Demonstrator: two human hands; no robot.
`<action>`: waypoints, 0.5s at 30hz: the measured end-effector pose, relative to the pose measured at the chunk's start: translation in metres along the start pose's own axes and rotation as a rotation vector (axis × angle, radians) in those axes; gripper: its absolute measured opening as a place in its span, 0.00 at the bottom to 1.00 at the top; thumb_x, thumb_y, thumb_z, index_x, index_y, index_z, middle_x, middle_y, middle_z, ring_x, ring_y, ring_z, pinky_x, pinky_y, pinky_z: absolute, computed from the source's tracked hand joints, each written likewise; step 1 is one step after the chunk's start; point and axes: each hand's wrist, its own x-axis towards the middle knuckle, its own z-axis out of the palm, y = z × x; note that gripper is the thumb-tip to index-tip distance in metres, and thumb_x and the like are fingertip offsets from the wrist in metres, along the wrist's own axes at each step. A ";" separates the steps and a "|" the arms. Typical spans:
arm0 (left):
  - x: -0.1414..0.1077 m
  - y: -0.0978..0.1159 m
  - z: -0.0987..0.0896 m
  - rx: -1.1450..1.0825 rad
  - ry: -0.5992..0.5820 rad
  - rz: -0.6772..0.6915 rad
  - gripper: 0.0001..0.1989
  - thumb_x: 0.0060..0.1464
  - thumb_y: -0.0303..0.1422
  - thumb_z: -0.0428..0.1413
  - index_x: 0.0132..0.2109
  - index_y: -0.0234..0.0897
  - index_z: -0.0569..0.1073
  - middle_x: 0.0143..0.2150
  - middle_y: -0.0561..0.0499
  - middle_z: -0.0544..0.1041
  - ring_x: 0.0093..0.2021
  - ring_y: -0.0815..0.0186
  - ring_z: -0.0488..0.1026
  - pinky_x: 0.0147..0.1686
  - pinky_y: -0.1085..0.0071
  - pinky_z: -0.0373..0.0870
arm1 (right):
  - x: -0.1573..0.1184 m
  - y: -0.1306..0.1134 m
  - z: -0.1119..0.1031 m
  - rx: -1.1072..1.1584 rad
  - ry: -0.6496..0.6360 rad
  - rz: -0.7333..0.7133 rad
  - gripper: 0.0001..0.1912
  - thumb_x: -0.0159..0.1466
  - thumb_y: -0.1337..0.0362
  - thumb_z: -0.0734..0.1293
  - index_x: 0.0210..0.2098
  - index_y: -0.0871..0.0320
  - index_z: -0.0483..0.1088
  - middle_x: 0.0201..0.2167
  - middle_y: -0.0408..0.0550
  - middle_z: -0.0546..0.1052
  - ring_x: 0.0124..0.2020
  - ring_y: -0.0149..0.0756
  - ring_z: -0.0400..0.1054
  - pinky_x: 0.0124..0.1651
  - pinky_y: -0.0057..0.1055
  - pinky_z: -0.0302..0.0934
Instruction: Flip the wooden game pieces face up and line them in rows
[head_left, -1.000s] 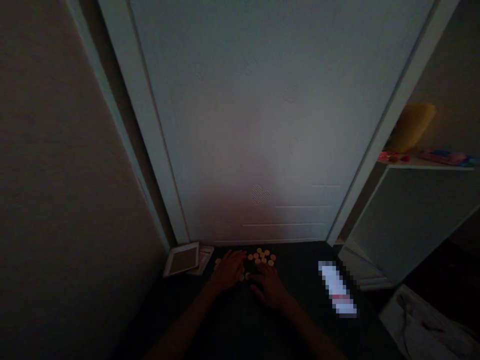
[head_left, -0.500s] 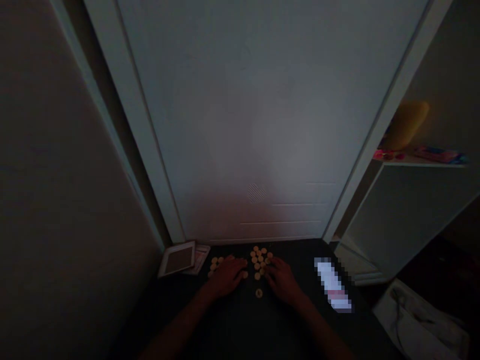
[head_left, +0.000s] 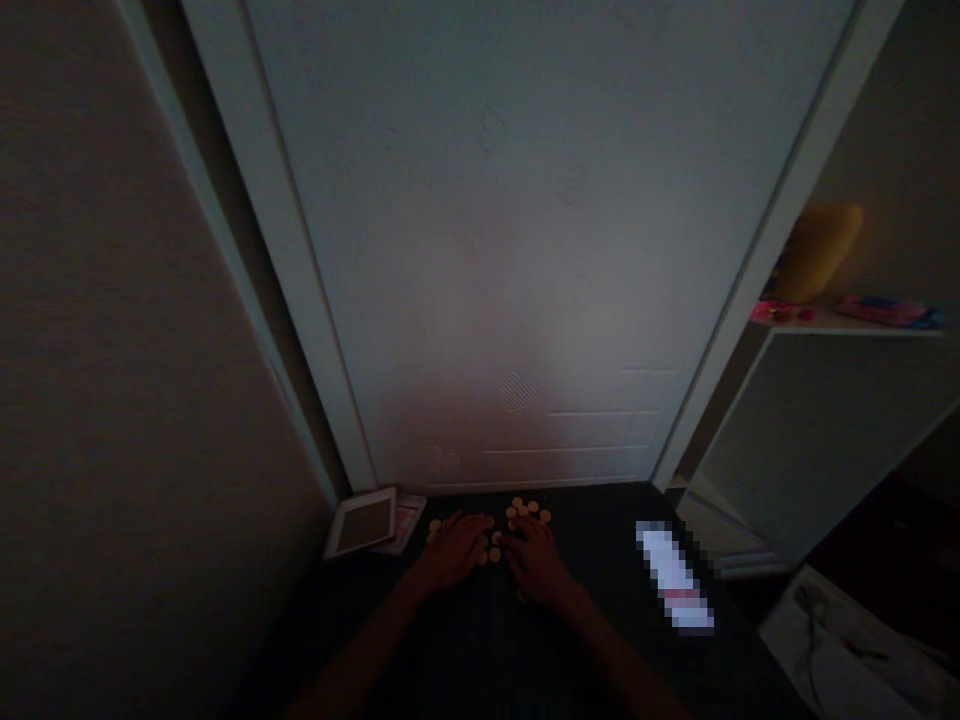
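Observation:
Several small, round, yellowish discs lie on the dark tabletop; whether they are coins or tokens is too dim to tell. My left hand rests palm down over the left group, fingers stretched out, with a few discs showing past its edge. Over the right group lies my right hand, also palm down with fingers spread, hiding part of it. Between the two hands a few loose discs are visible. Neither hand grasps anything that I can see.
Two flat, framed cards overlap at the table's back left. A bright, pixelated phone-like object lies on the right. Behind the table rises a pale panel with embossed hearts. A shelf stands right, holding a yellow object.
My right hand has moved left, onto the right group of discs and closer to my left hand. Some discs there are now covered. The view has shifted slightly.

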 end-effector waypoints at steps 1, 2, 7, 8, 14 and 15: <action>0.000 0.000 0.000 -0.002 0.000 -0.002 0.20 0.67 0.30 0.46 0.63 0.44 0.68 0.64 0.47 0.72 0.64 0.58 0.67 0.66 0.48 0.54 | 0.001 -0.001 0.001 0.004 0.001 -0.002 0.19 0.68 0.61 0.64 0.59 0.43 0.70 0.65 0.51 0.64 0.68 0.50 0.52 0.66 0.52 0.47; 0.000 0.000 0.001 -0.004 0.001 -0.002 0.20 0.67 0.30 0.46 0.63 0.45 0.67 0.64 0.47 0.72 0.64 0.58 0.66 0.67 0.48 0.54 | 0.001 -0.002 0.001 0.009 0.004 -0.004 0.19 0.69 0.61 0.64 0.59 0.43 0.70 0.66 0.51 0.64 0.68 0.49 0.52 0.66 0.52 0.47; 0.011 0.006 0.003 -0.020 -0.001 0.019 0.21 0.64 0.28 0.48 0.62 0.45 0.68 0.66 0.47 0.69 0.65 0.58 0.65 0.67 0.50 0.54 | -0.010 0.016 -0.010 -0.010 0.065 0.041 0.21 0.69 0.66 0.61 0.60 0.47 0.69 0.66 0.52 0.64 0.68 0.49 0.53 0.66 0.52 0.50; 0.016 0.009 0.005 -0.024 -0.001 0.028 0.22 0.64 0.28 0.49 0.62 0.44 0.68 0.66 0.47 0.69 0.66 0.57 0.64 0.67 0.50 0.54 | -0.014 0.022 -0.014 -0.014 0.080 0.051 0.21 0.69 0.66 0.61 0.60 0.49 0.69 0.66 0.53 0.65 0.67 0.49 0.54 0.66 0.51 0.51; 0.031 0.020 0.015 -0.046 -0.019 0.094 0.28 0.57 0.23 0.51 0.63 0.47 0.67 0.67 0.50 0.68 0.67 0.58 0.63 0.67 0.50 0.54 | -0.038 0.045 -0.033 0.005 0.100 0.073 0.19 0.69 0.65 0.61 0.56 0.49 0.72 0.64 0.50 0.68 0.65 0.47 0.58 0.65 0.49 0.54; 0.031 0.020 0.015 -0.048 -0.020 0.097 0.28 0.57 0.23 0.51 0.63 0.48 0.68 0.67 0.50 0.68 0.67 0.58 0.63 0.67 0.49 0.54 | -0.040 0.045 -0.035 0.010 0.091 0.060 0.19 0.68 0.66 0.61 0.56 0.48 0.72 0.64 0.50 0.68 0.65 0.47 0.58 0.65 0.49 0.54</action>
